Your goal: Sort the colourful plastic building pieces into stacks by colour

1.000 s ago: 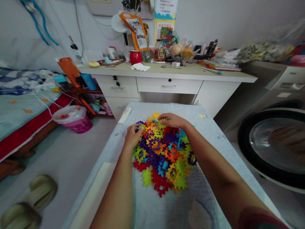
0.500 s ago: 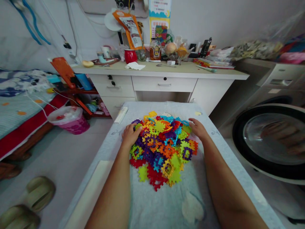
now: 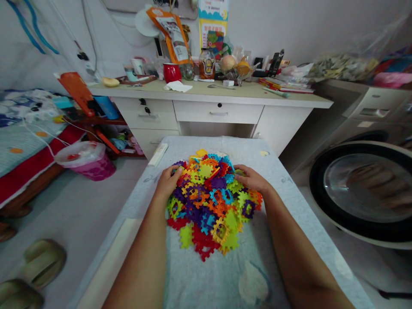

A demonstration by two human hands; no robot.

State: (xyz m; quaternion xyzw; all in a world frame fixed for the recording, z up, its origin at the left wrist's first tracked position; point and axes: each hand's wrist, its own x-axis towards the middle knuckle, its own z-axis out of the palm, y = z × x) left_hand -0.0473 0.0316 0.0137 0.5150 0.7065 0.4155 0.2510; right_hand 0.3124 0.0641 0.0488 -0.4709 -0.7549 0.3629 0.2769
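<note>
A heap of small plastic interlocking tiles (image 3: pixel 210 199) in red, orange, green, blue and purple lies on a low table under a pale grey-blue cloth (image 3: pixel 206 274). My left hand (image 3: pixel 167 182) presses against the heap's left side, fingers curled on the pieces. My right hand (image 3: pixel 252 179) lies against the heap's far right side, fingers stretched and cupped over the tiles. Neither hand lifts a piece.
A cream desk (image 3: pixel 212 107) with drawers stands past the table, crowded with a red mug (image 3: pixel 171 72), jars, fruit and books. A bed (image 3: pixel 25 141) and a pink bin (image 3: pixel 85 159) are at the left, a washing machine door (image 3: pixel 363 193) at the right, slippers (image 3: pixel 35 266) on the floor.
My right hand went from the heap's far top out to its right edge, then back in against the right side. The heap is pushed closer together. The left hand stayed at the left side.
</note>
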